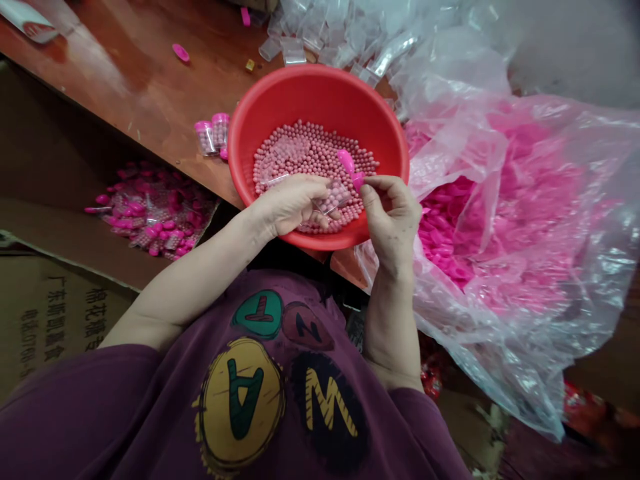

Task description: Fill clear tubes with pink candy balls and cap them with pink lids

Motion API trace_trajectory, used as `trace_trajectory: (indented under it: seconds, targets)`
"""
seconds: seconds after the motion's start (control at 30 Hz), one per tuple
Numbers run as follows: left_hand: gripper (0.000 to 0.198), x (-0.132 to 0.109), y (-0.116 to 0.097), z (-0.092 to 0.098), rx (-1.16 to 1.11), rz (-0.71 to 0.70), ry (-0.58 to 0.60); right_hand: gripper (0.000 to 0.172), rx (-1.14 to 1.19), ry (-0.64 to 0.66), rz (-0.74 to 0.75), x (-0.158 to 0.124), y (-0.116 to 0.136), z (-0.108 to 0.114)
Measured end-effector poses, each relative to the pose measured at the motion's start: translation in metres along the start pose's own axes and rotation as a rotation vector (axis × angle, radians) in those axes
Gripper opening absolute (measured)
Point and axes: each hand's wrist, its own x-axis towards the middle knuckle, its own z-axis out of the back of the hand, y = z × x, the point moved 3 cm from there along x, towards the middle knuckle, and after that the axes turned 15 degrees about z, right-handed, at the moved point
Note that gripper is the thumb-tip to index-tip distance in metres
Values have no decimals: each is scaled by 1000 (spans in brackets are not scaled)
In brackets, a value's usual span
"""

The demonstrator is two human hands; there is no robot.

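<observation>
Our left hand [293,203] curls around a clear vial [334,199] holding beads, low over the near side of the red basin [280,100]. Our right hand [395,217] pinches a pink cap [347,163] between thumb and finger, just at the vial's mouth. Pink beads [310,150] cover the basin's bottom. Two capped vials [213,133] stand on the table [140,87] beside the basin; a bag [525,200] of caps lies to the right

Soft even light, glare on plastic, blurred stretched edges
</observation>
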Motion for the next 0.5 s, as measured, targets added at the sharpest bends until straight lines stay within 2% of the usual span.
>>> trace_trajectory:
  seconds: [0.1,0.23,0.5]
  targets:
    - [20,2,3,0,61,15,-50,11,73,29,-33,-3,0,-3]
    - [27,1,4,-1,59,-21,-73,14,43,55,-63,-5,-1,-4]
    - [53,-1,2,1,-85,-53,-75,26,155,-27,-85,-8,-12,-6]
